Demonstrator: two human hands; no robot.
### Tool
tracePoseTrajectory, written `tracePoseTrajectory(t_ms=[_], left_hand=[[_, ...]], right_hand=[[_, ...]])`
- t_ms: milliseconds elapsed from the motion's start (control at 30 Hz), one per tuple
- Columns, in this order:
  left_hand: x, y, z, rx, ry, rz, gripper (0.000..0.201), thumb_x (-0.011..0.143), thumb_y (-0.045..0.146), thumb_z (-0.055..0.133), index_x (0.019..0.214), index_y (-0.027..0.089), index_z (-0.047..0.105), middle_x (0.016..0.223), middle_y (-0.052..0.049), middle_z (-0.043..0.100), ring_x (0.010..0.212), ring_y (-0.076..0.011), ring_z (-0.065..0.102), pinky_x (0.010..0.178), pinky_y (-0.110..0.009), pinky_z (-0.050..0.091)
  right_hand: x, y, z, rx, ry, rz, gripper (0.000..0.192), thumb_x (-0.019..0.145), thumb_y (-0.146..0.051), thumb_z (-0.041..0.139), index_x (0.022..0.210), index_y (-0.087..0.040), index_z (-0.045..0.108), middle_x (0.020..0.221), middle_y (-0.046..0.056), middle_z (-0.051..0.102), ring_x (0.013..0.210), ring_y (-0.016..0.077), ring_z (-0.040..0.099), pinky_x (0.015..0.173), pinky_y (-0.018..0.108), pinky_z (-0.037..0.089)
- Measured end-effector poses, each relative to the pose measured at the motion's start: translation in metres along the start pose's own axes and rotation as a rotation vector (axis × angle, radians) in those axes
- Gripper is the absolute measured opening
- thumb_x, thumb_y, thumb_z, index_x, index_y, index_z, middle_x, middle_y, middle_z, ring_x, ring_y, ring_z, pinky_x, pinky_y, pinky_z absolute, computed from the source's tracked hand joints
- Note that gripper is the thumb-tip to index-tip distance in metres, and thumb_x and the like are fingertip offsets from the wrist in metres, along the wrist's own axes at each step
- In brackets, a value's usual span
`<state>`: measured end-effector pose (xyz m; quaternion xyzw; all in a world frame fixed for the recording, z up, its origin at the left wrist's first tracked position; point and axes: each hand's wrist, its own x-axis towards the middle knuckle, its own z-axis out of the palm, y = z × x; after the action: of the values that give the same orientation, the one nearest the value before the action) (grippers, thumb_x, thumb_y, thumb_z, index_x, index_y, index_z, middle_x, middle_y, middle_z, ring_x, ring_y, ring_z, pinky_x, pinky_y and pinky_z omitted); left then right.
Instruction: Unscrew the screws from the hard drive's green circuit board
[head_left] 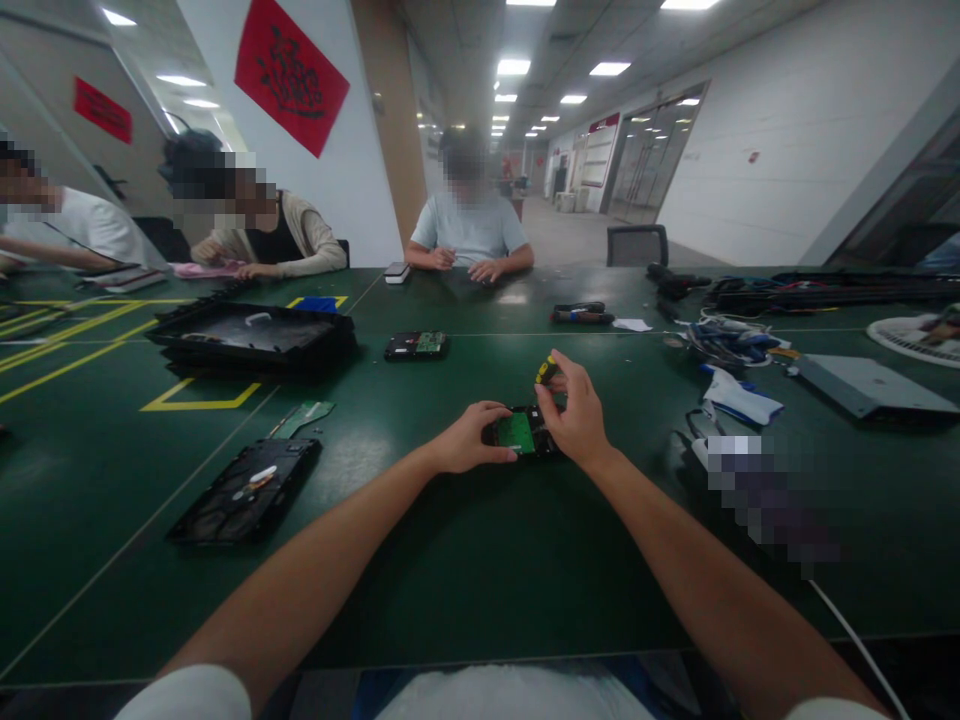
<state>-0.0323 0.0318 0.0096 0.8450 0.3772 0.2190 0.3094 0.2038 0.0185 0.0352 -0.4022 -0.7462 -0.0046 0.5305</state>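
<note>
A hard drive [516,432] with a green circuit board facing up lies on the green table in front of me. My left hand [474,437] grips its left end, thumb on the near edge and fingers on the far edge. Above the drive's right end, my right hand [576,408] pinches a short screwdriver with a yellow and black handle [547,370]. The screwdriver's tip is hidden by the hand, so I cannot tell whether it touches the drive.
Another hard drive [416,345] lies farther back. Black plastic housings [251,335] are stacked at left, with a black cover [247,490] nearer me. Tangled cables [727,338], a flat silver box [877,385] and a blurred object [772,510] are at right. Several people sit across the table [450,600].
</note>
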Motion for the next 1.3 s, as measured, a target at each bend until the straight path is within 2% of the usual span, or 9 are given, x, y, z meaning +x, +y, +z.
tracePoseTrajectory(t_ms=[267,433,633,833,1000,1167,1300], left_hand=[[0.0002,-0.0007,0.0003,0.011,0.002,0.030,0.086,0.073,0.063,0.079,0.145,0.023,0.053,0.150,-0.014,0.046,0.139,-0.0354,0.044,0.118,-0.052,0.036],[0.0003,-0.0018,0.0005,0.011,-0.004,0.016,0.086,0.073,0.064,0.078,0.145,0.023,0.052,0.150,-0.014,0.046,0.140,-0.0352,0.043,0.118,-0.052,0.037],[0.0002,-0.0017,0.0006,0.003,-0.004,0.002,0.087,0.072,0.064,0.078,0.145,0.024,0.052,0.151,-0.014,0.046,0.139,-0.0355,0.043,0.117,-0.052,0.038],[-0.0003,0.0004,-0.0010,0.000,-0.005,0.010,0.085,0.072,0.063,0.079,0.144,0.025,0.053,0.151,-0.014,0.046,0.140,-0.0364,0.043,0.118,-0.054,0.036],[-0.0002,-0.0010,0.0004,-0.001,-0.002,0.022,0.085,0.073,0.063,0.078,0.144,0.023,0.053,0.150,-0.015,0.046,0.139,-0.0353,0.044,0.117,-0.052,0.038],[-0.0002,-0.0009,0.0014,-0.007,0.012,0.017,0.084,0.072,0.061,0.080,0.143,0.025,0.055,0.150,-0.014,0.047,0.139,-0.0366,0.044,0.117,-0.054,0.037],[0.0001,-0.0003,0.0011,-0.008,0.009,0.016,0.085,0.071,0.061,0.081,0.143,0.025,0.055,0.150,-0.014,0.048,0.140,-0.0365,0.043,0.118,-0.054,0.036]], right_hand=[[0.0007,0.0000,-0.0006,-0.015,-0.011,-0.011,0.057,0.099,-0.026,0.055,0.153,-0.029,0.036,0.130,0.012,0.057,0.098,0.0222,0.068,0.092,0.046,0.061],[0.0013,-0.0010,-0.0017,-0.030,-0.003,-0.008,0.055,0.098,-0.031,0.058,0.150,-0.031,0.039,0.128,0.012,0.056,0.095,0.0227,0.066,0.085,0.046,0.063],[0.0008,-0.0008,-0.0009,-0.026,-0.013,-0.001,0.056,0.100,-0.028,0.054,0.152,-0.031,0.035,0.131,0.012,0.057,0.099,0.0236,0.067,0.091,0.048,0.061],[0.0013,-0.0014,-0.0019,-0.023,-0.011,0.004,0.055,0.098,-0.032,0.058,0.149,-0.031,0.038,0.128,0.012,0.055,0.093,0.0235,0.066,0.079,0.045,0.064],[0.0012,-0.0020,-0.0011,-0.047,-0.011,0.011,0.055,0.100,-0.030,0.053,0.152,-0.031,0.035,0.126,0.012,0.057,0.096,0.0244,0.066,0.087,0.049,0.062],[0.0010,0.0006,-0.0009,-0.048,-0.007,0.003,0.056,0.097,-0.033,0.058,0.150,-0.031,0.038,0.117,0.010,0.058,0.088,0.0225,0.066,0.078,0.045,0.063],[0.0002,0.0007,-0.0002,-0.040,-0.008,-0.006,0.058,0.098,-0.031,0.057,0.152,-0.030,0.036,0.126,0.012,0.057,0.094,0.0238,0.067,0.086,0.048,0.063]])
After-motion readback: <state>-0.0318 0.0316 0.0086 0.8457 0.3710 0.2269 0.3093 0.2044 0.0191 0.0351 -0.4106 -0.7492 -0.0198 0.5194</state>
